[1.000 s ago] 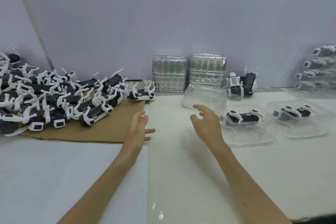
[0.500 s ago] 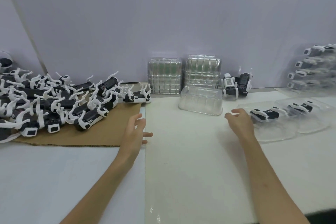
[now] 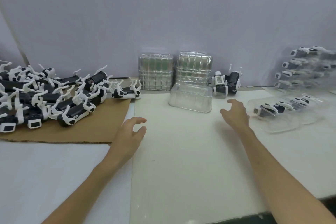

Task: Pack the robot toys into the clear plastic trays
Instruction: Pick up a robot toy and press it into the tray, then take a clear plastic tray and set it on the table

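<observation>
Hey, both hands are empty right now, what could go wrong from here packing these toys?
The right hand is close beside the overlapping packed trays; a careless sweep could shove them. The robot toys lie tangled on the cardboard, so lifting one may drag others along. The empty clear tray looks flimsy and might slide when grabbed.

Black-and-white robot toys [image 3: 54,96] — brown cardboard [image 3: 87,131] (clear trays [image 3: 190,98]).
</observation>
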`<state>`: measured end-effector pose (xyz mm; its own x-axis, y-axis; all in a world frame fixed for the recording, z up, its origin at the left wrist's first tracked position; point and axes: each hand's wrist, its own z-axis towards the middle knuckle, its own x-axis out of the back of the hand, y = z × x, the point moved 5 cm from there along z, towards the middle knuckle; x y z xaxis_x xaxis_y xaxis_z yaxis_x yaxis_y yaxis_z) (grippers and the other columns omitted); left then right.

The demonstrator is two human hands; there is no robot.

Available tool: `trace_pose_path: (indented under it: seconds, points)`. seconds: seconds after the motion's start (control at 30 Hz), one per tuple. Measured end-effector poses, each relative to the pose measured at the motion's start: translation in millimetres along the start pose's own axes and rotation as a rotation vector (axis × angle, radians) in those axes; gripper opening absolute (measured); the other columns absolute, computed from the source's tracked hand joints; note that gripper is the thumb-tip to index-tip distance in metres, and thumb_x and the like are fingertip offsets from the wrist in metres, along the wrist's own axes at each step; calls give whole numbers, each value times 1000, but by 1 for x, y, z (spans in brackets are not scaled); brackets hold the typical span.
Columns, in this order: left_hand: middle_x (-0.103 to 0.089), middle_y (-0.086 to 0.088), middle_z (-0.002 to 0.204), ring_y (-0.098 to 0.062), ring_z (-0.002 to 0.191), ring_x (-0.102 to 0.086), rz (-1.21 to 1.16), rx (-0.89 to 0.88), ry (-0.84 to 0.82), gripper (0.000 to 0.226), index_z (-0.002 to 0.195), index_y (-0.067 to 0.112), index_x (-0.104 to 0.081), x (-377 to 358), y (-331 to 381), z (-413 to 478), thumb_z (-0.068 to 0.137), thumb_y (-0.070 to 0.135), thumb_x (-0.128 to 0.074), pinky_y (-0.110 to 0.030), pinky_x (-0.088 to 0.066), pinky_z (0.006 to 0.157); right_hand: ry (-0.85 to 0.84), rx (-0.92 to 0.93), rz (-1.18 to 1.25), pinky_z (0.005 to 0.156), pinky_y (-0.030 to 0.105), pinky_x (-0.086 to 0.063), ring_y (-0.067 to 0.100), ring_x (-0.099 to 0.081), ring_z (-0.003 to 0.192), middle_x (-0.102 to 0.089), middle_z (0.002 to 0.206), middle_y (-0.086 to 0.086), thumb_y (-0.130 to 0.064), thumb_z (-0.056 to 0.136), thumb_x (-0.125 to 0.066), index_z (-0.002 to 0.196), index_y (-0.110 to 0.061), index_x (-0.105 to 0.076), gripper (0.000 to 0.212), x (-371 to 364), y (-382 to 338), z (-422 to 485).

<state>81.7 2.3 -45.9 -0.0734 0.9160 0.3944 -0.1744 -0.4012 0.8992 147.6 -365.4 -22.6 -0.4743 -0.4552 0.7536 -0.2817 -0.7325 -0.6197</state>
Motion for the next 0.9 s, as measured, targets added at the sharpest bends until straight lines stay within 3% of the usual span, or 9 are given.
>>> trace_pose_path:
  seconds: [0.1,0.2,0.27,0.33,0.5,0.57,0.7,0.8,0.9]
  points:
    - [-50,19,124,-1,101,-60,218,-110,-92,19,112,36,-60,-7,1,-3,99,23,-55,-17,-43,80,24,245,38,108,45,-32,29,-37,138,-40,152,9,-16,91,-62,146,-14,-41,59,-15,-37,-8]
    - [-47,23,126,0,111,-54,337,-158,-167,20,113,40,-56,-12,-3,-7,99,25,-55,-5,-34,81,-75,485,-163,113,48,-26,26,-25,147,-27,161,6,-23,93,-62,155,-17,-24,74,-34,-76,-14]
    - [-45,24,128,-1,114,-51,391,-175,-184,21,116,39,-56,-13,-5,-7,100,27,-54,-10,-34,86,-179,597,-351,116,50,-20,24,-13,152,-13,166,4,-31,93,-62,158,-20,-10,84,-51,-94,-16]
    - [-45,20,132,-5,117,-49,445,-183,-197,22,120,36,-57,-15,-5,-7,99,28,-53,-24,-38,97,-227,608,-436,115,50,-21,24,-16,151,-16,165,5,-35,93,-63,158,-18,-6,88,-62,-104,-15]
    - [-44,16,137,-9,124,-46,508,-184,-215,25,123,32,-57,-16,-2,-8,99,28,-52,-33,-34,108,-69,591,-472,107,46,-29,29,-40,132,-49,141,9,-33,93,-59,143,-17,-46,54,-62,-119,-16]
    - [-47,17,135,-8,123,-45,498,-181,-221,24,122,32,-58,-16,-1,-9,100,29,-52,-34,-33,108,-113,621,-404,103,43,-32,29,-49,125,-54,132,7,-35,95,-58,131,-19,-58,39,-66,-122,-27]
    - [-53,19,124,-8,121,-44,475,-166,-237,21,119,33,-61,-16,-2,-8,100,31,-52,-35,-34,108,-213,637,-221,82,33,-40,24,-56,111,-57,119,2,-35,95,-62,122,-20,-65,31,-65,-127,-55]
    - [-59,18,118,-5,115,-50,372,-124,-232,20,118,32,-62,-14,-2,-5,101,30,-53,-23,-38,98,-186,666,-32,75,30,-41,17,-57,98,-60,102,-5,-35,92,-66,109,-21,-70,22,-54,-142,-77]
    - [-65,14,109,-1,103,-61,94,-49,-172,17,117,32,-59,-10,2,0,101,33,-54,-8,-42,78,-158,657,291,69,25,-39,10,-55,82,-60,88,-7,-31,90,-69,94,-17,-69,15,-39,-159,-101]
